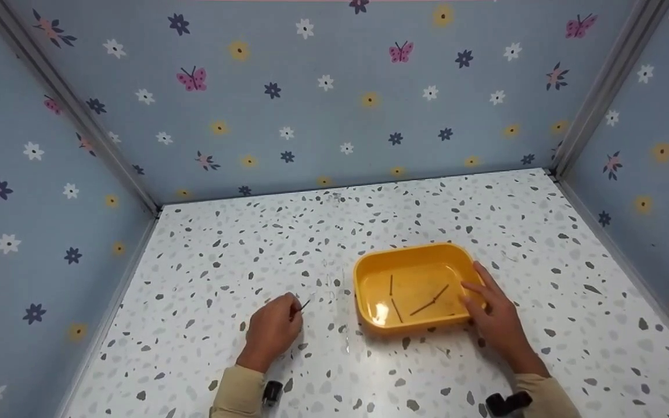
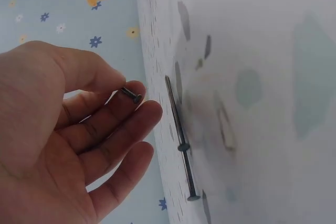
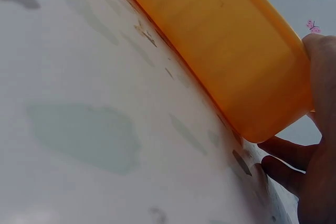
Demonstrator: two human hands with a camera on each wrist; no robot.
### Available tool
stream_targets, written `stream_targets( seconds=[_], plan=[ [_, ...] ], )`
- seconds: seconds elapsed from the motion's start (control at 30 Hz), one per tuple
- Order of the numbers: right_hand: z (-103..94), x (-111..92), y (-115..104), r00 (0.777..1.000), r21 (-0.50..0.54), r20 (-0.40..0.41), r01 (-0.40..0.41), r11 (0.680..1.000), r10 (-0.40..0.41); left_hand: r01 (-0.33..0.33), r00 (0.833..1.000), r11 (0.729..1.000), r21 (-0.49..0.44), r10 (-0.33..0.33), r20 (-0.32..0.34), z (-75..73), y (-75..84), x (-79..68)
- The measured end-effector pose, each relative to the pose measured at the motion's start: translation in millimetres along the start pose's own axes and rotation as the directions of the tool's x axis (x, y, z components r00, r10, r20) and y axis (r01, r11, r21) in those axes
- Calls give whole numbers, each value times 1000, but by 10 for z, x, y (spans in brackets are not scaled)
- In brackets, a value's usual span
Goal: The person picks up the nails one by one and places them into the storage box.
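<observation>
My left hand (image 1: pixel 272 328) pinches a nail (image 2: pixel 131 95) between thumb and index finger, its flat head showing past the fingertips in the left wrist view. The other fingers curve loosely beneath. Two more nails (image 2: pixel 181 140) lie nearly end to end on the tabletop beside this hand. To the right, a yellow plastic tray (image 1: pixel 363 290) rests on the table with several dark nails (image 1: pixel 421 307) scattered on its bottom. My right hand (image 1: pixel 500 325) grips the tray's right end, with fingers on both sides of the rim.
The tabletop (image 1: pixel 241 244) is white with grey speckles. Blue panels with flowers and butterflies stand behind it (image 1: pixel 334 110) and along both sides. A black wrist band (image 1: pixel 509 403) sits at the right sleeve.
</observation>
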State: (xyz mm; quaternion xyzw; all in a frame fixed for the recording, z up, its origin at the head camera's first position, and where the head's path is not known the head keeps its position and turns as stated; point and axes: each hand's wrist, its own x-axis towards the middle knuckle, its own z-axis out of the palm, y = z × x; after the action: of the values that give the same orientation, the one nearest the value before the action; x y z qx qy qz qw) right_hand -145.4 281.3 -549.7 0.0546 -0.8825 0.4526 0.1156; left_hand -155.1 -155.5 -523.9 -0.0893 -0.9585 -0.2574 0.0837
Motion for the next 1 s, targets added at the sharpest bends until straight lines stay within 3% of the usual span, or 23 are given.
stream_targets(
  seconds=[0.3, 0.43, 0.8, 1.0],
  plan=[
    [-10, -9, -1, 1000, 10, -4, 23, 1000, -23, -54, 998, 999, -3, 53, -35, 3, 63, 16],
    [-16, -13, 2, 1000, 2, 4, 12, 1000, -12, -34, 999, 999, -33, 33, -34, -15, 109, 44],
    [-11, 3, 31, 1000, -13, 18, -11, 1000, 11, 44, 998, 978, -202, -32, 61, 0, 234, 92],
    [-17, 2, 12, 1000, -12, 14, -10, 1000, 10, 39, 998, 964, -265, -27, 50, 24, 242, 83]
  ],
)
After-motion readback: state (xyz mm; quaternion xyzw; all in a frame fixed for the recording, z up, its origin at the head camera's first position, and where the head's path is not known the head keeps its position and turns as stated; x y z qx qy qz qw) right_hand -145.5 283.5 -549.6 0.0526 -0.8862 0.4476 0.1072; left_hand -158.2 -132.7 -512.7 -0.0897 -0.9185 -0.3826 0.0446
